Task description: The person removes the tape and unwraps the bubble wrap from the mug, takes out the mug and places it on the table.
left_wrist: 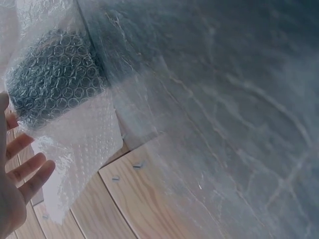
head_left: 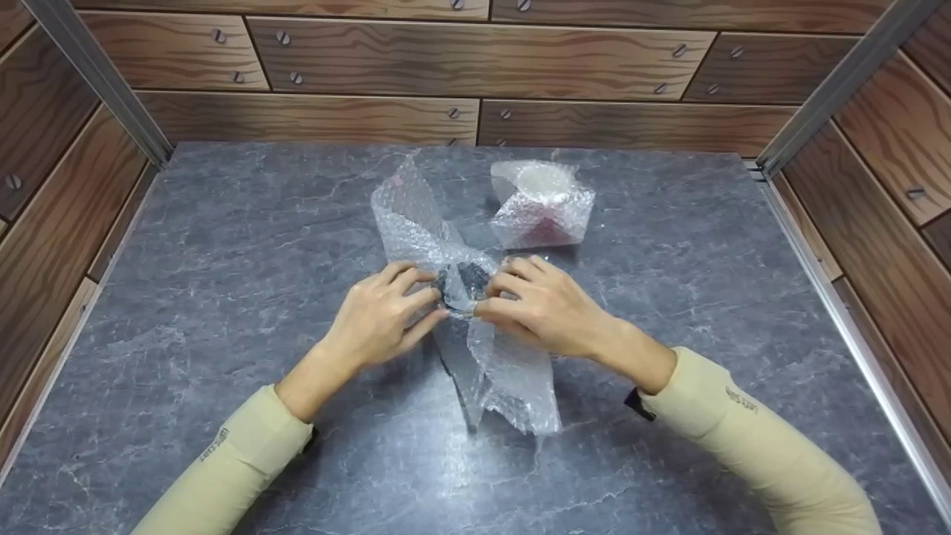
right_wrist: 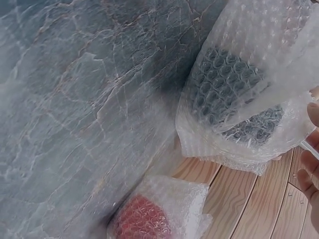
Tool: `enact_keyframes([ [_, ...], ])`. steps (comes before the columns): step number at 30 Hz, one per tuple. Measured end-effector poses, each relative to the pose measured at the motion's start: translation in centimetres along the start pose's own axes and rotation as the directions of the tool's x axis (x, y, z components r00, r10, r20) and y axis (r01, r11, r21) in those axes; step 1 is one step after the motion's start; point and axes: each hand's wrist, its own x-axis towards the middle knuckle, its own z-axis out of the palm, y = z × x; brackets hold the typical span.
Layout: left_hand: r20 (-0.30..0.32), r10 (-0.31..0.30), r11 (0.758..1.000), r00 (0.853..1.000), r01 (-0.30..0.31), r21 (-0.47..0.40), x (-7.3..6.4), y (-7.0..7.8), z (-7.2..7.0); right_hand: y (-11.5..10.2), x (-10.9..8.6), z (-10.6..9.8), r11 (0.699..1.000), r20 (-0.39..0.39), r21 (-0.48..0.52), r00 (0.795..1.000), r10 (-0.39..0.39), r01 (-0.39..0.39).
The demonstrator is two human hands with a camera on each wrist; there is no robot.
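A dark, rounded object (head_left: 472, 279) sits in the middle of the table inside a long sheet of clear bubble wrap (head_left: 518, 375). Its kind is blurred by the wrap. My left hand (head_left: 386, 308) is at its left side, thumb and fingertips pinching the wrap's edge near the top. From the right, my right hand (head_left: 550, 305) holds gathered wrap with bent fingers, close to the left fingertips. Through the bubbles, the left wrist view shows the dark body (left_wrist: 60, 74), with the other left fingers (left_wrist: 32, 169) spread beside it. A loose fold of wrap (right_wrist: 269, 94) crosses it in the right wrist view.
Behind the right hand stands a second bubble-wrapped bundle (head_left: 544, 204), red inside with a pale round top. One tail of the wrap (head_left: 409, 208) stretches toward the back left. Wood-patterned panels (head_left: 475, 59) and metal rails (head_left: 839, 85) border the marbled grey table (head_left: 245, 223).
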Motion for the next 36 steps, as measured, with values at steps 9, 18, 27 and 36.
enact_keyframes([
  [9, 0.036, -0.007, 1.0, 0.999, 0.006, 0.011, 0.0, 0.3, -0.2, 0.1, -0.5, -0.7, 1.0, -0.013, -0.021, 1.0, -0.004, 0.004],
  [18, 0.102, -0.017, 0.999, 0.995, 0.013, 0.036, 0.1, 1.3, -0.7, 0.3, -1.1, -1.2, 0.999, -0.028, -0.027, 0.999, -0.019, 0.018],
  [27, 0.138, -0.049, 0.997, 0.989, 0.039, 0.073, 0.1, 2.2, -0.7, 0.4, -1.6, -1.6, 0.999, -0.023, -0.036, 1.0, 0.0, -0.001],
  [36, 0.075, -0.051, 0.997, 0.996, 0.047, 0.053, 0.4, 2.4, -0.4, 0.5, -1.9, -1.6, 1.0, -0.033, -0.025, 0.999, 0.013, -0.014],
])
